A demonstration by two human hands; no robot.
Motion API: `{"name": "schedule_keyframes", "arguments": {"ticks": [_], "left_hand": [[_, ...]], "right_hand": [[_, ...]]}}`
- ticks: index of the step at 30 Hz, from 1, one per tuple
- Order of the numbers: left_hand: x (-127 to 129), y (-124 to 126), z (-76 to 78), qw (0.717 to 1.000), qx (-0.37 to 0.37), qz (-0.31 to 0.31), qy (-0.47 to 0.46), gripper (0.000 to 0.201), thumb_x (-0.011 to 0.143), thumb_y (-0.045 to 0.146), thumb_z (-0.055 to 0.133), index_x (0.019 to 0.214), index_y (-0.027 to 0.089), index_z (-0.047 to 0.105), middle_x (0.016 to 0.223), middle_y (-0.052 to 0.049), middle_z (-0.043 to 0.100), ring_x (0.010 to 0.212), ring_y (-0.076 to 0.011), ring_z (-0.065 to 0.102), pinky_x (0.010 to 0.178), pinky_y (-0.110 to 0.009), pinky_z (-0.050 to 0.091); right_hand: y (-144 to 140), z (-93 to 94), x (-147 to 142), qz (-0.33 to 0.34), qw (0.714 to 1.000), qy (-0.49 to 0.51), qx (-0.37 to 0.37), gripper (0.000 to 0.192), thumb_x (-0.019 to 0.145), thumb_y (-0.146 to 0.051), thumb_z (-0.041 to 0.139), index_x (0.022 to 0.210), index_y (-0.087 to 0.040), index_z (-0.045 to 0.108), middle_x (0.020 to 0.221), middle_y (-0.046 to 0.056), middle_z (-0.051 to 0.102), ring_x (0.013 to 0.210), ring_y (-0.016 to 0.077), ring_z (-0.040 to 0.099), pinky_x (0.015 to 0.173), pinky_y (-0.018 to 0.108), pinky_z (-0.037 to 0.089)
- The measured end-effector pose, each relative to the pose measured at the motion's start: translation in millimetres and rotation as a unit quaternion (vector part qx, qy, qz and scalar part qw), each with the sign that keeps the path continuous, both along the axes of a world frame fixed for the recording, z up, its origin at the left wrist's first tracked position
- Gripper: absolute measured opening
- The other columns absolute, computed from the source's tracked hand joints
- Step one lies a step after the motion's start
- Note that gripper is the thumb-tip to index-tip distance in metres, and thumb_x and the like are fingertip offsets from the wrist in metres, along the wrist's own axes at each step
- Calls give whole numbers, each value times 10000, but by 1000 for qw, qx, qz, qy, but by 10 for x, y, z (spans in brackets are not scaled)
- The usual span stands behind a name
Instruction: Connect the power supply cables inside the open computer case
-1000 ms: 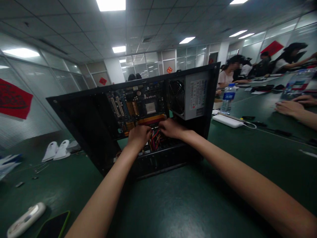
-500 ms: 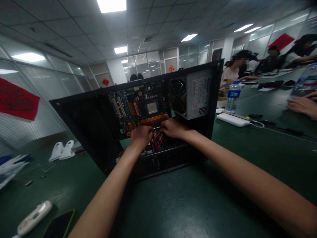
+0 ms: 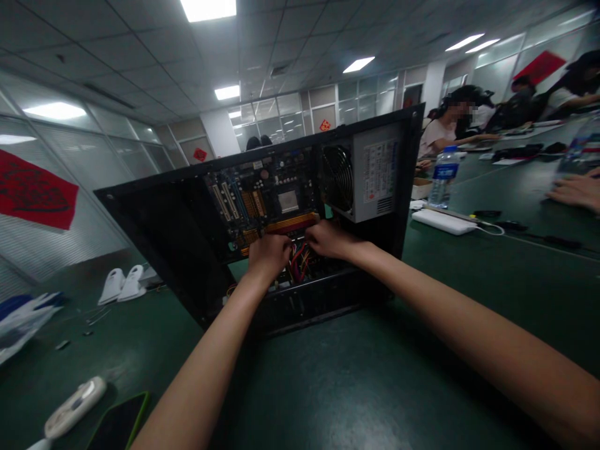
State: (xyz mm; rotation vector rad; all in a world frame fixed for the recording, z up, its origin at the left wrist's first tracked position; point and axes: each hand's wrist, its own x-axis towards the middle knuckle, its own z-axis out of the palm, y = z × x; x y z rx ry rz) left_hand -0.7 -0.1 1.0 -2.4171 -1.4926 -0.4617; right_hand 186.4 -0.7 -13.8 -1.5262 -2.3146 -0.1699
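An open black computer case (image 3: 164, 244) lies on the green table (image 3: 356, 387) with its motherboard (image 3: 262, 200) facing me. A grey power supply (image 3: 370, 178) with a fan sits at its right end. My left hand (image 3: 268, 255) is curled at the lower edge of the motherboard, beside a bundle of red and yellow cables (image 3: 299, 261). My right hand (image 3: 328, 239) reaches in just right of it, fingers bent onto the yellow slots and cables. What each hand grips is hidden by the fingers.
A white handheld device (image 3: 75, 407) and a phone (image 3: 117, 428) with a green rim lie at the near left. White parts (image 3: 124, 284) and small screws sit further left. A water bottle (image 3: 443, 178) and white power bank (image 3: 443, 220) stand right; other people sit beyond.
Both hands stay at the same spot inside the case. The view has shifted slightly, so the case and objects sit a little further right in the frame.
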Motion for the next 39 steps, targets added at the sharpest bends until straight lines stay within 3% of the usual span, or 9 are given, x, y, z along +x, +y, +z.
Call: {"name": "schedule_keyframes", "arguments": {"ticks": [10,16,20,25,30,34,39], "left_hand": [[11,-12,3,1000,-4,-8,9,279,920,294,533,1044,289,783,1006,-69,779,960,-282,722,766,-352,534],[-30,-46,-8,1000,-19,-20,0,273,953,318,502,1087,261,733,1041,-82,761,982,-285,715,789,-362,528],[-68,-68,-48,996,-62,-64,-15,276,976,339,487,1181,198,604,1109,-112,729,1023,-281,697,799,-351,518],[-149,-87,-42,993,-71,-90,6,210,951,192,454,1144,161,531,1111,-149,708,997,-276,695,781,-343,497],[-190,-72,-26,984,-69,-166,6,195,956,195,455,1133,193,538,1076,-112,713,968,-268,696,773,-337,489],[-188,-35,-37,970,-82,-225,-42,232,940,178,465,1139,202,581,1062,-92,726,976,-261,695,797,-332,490],[-201,-102,4,945,-92,-294,-111,367,873,142,511,1209,248,614,1105,-30,736,1003,-212,686,883,-302,490]], "right_hand": [[-61,35,-29,-22,1000,-9,-10,246,913,-130,527,1004,-105,754,1023,163,738,917,258,679,712,296,441],[-57,63,-4,7,1000,10,28,202,941,-164,522,955,-121,719,970,133,733,925,242,674,734,289,429],[-91,93,-163,2,994,57,94,189,974,-174,484,984,-129,667,993,124,708,942,232,648,774,300,437],[-148,65,-309,114,980,40,158,123,934,-180,570,1022,-107,615,1083,151,637,1050,267,565,888,363,457],[-127,5,-247,151,977,73,135,146,924,-177,590,1058,-122,610,1113,136,608,1085,265,531,951,400,453],[-112,-20,-235,144,980,65,122,95,933,-179,565,955,-131,643,1080,128,597,1066,261,517,958,407,439],[-136,3,-233,174,978,88,74,159,962,-208,523,986,-179,677,1115,80,592,1084,231,503,985,379,409]]}}
